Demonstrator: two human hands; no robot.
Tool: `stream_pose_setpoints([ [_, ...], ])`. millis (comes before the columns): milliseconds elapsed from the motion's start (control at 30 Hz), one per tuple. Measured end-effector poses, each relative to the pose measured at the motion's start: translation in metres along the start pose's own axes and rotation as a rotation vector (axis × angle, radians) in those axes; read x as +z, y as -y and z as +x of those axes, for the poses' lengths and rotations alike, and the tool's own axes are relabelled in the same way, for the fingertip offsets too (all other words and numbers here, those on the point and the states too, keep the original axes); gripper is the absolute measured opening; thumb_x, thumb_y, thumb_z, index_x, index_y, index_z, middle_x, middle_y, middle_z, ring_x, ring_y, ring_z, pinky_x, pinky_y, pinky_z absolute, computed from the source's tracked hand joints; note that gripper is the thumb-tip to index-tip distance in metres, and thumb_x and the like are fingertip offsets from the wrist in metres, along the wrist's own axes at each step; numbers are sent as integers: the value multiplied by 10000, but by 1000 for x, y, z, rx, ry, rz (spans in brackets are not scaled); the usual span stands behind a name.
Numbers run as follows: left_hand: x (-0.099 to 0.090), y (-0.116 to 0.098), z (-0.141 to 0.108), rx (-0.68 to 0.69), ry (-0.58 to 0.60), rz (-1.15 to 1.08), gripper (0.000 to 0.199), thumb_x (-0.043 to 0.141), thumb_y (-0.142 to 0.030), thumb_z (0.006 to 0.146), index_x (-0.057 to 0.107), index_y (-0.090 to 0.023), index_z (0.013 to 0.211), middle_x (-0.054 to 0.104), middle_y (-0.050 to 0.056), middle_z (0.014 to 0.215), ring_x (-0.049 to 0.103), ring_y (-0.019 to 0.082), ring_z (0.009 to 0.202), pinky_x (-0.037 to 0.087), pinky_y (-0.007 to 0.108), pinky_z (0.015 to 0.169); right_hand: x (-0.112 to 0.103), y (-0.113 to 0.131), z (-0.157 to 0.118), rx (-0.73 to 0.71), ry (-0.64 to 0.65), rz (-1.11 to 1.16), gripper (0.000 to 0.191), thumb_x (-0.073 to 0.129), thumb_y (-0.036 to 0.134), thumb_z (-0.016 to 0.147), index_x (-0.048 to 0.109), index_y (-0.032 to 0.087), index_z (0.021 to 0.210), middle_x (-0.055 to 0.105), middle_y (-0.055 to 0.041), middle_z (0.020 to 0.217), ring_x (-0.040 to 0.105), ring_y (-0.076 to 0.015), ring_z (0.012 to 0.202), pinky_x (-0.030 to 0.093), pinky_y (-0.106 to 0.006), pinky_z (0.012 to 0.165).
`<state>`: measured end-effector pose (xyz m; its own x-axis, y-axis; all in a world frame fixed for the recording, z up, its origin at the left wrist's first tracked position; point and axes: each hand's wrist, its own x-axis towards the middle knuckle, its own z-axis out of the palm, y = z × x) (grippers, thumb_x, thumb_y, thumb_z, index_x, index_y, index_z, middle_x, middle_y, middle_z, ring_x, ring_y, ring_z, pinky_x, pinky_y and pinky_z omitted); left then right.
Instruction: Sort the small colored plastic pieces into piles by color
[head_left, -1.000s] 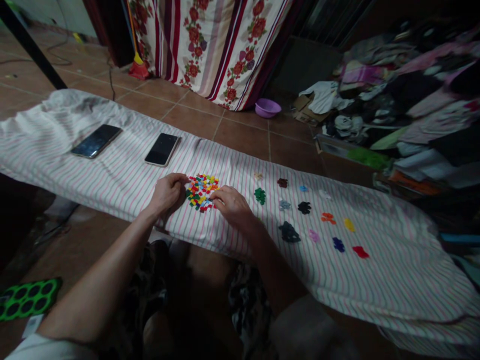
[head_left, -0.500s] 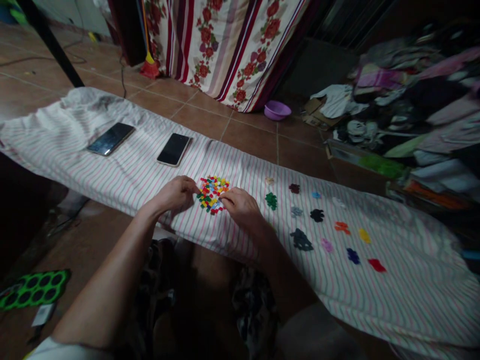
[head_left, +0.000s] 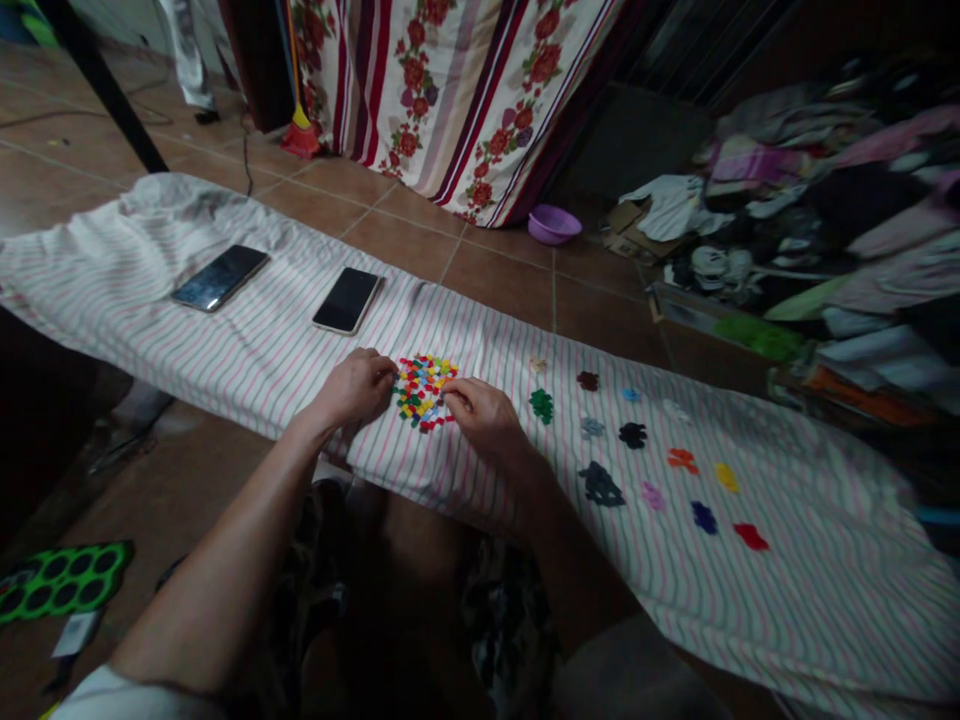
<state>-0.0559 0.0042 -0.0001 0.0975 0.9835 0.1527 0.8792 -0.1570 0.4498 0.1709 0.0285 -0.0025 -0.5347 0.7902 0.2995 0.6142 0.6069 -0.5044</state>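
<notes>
A heap of small multicoloured pieces lies on the striped cloth, between my two hands. At its left edge is my left hand, fingers curled and pinched together. My right hand is at the heap's right side, thumb and forefinger brought together. Whatever either pinch holds is too small to make out. To the right, sorted piles lie apart by colour, among them a green pile, a dark grey pile, a black pile, an orange pile and a red pile.
Two phones, a left phone and a right phone, lie on the cloth. Beyond it stand a purple basin and a red broom by a flowered curtain. Clothes are heaped at right. A person's leg shows at upper left.
Both hands have shifted only slightly at the edges of the heap. A person's leg has come into view at the upper left. The sorted piles look the same.
</notes>
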Motion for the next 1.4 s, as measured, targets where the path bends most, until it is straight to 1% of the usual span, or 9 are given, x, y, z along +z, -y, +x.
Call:
stream_pose_setpoints([
  [167, 5, -5, 1, -1, -15, 92, 285, 480, -372, 859, 693, -183, 866, 654, 81, 866, 589, 222, 889, 471, 327, 803, -10, -2, -5, 17, -37, 55, 157, 489, 179, 845, 637, 197, 892, 692, -39, 878, 625, -158, 807, 462, -260, 777],
  [400, 5, -11, 2, -9, -6, 173, 254, 456, -357, 843, 638, -181, 820, 631, 92, 864, 573, 236, 880, 473, 349, 785, -31, -13, -25, 37, -57, 7, 138, 483, 128, 782, 596, 192, 830, 613, -11, 732, 561, -130, 667, 434, -241, 702],
  [533, 5, -13, 1, -13, -7, 225, 273, 434, -391, 855, 618, -191, 830, 636, 100, 887, 573, 249, 912, 473, 358, 790, -61, -26, -46, 100, -60, -21, 153, 490, 127, 758, 597, 182, 853, 597, -7, 728, 543, -121, 648, 427, -236, 689],
  [733, 5, -21, -3, -140, 1, 270, 339, 427, -447, 857, 615, -170, 913, 660, 141, 933, 588, 289, 950, 463, 382, 760, -118, -57, -96, 350, -62, -118, 189, 494, 170, 753, 650, 197, 857, 629, -8, 762, 553, -136, 676, 407, -246, 664],
  [867, 5, -23, -4, -171, -34, 286, 345, 413, -470, 858, 601, -186, 913, 654, 135, 929, 584, 292, 931, 438, 368, 718, -137, -72, -127, 469, -57, -157, 207, 498, 173, 741, 668, 194, 858, 646, -16, 769, 565, -147, 681, 405, -258, 660],
  [1000, 0, -28, -2, -211, 11, 240, 317, 431, -451, 846, 599, -189, 905, 640, 74, 878, 571, 227, 842, 401, 307, 679, -143, -78, -147, 499, -45, -178, 200, 499, 143, 720, 661, 194, 825, 651, -20, 778, 569, -155, 701, 412, -269, 680],
  [1133, -1, -34, 1, -258, 14, 242, 344, 441, -445, 829, 631, -170, 911, 637, 77, 878, 552, 207, 799, 358, 280, 625, -145, -82, -157, 453, -23, -163, 202, 478, 111, 728, 646, 193, 806, 643, -16, 774, 562, -150, 712, 417, -267, 698],
  [1233, 2, -35, 2, -272, -33, 311, 358, 423, -457, 836, 649, -184, 888, 632, 76, 874, 530, 207, 800, 320, 271, 600, -140, -85, -158, 411, -30, -177, 187, 486, 108, 751, 645, 184, 814, 646, -25, 783, 570, -152, 742, 422, -270, 729],
  [1400, 3, -39, 3, -353, -21, 280, 371, 411, -474, 844, 643, -197, 925, 623, 51, 837, 502, 187, 745, 293, 252, 569, -125, -91, -154, 419, -17, -225, 194, 487, 101, 788, 663, 167, 835, 674, -59, 857, 594, -175, 827, 424, -290, 786],
])
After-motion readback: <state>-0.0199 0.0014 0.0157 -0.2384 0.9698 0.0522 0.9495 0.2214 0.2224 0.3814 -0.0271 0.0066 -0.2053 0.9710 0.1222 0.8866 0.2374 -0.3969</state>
